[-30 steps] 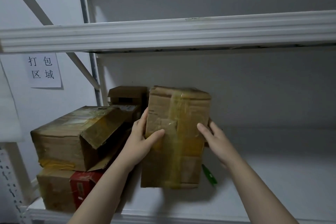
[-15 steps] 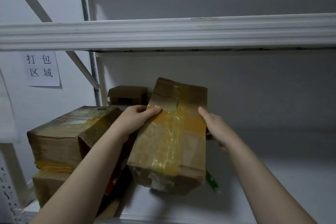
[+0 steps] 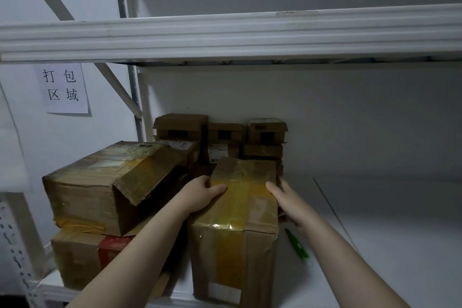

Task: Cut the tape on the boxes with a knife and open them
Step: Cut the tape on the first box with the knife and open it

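Observation:
A tall cardboard box [image 3: 235, 235] wrapped in yellowish tape stands on the white shelf [image 3: 375, 245], its taped top face turned up. My left hand [image 3: 200, 195] grips its upper left edge, thumb laid over the top. My right hand [image 3: 287, 197] holds the upper right edge, fingers down the box's side. A green knife [image 3: 297, 247] lies on the shelf just right of the box, beneath my right wrist.
A large taped box with a loose flap [image 3: 105, 182] sits on another box with a red patch [image 3: 85, 260] at the left. Several small boxes [image 3: 220, 135] are stacked at the back. A shelf beam [image 3: 225, 35] runs overhead. A paper sign [image 3: 63, 89] hangs on the wall.
The box was upright and lifted, then tipped towards me, and now sits lower on the shelf with its taped face up. Both hands stayed on its sides.

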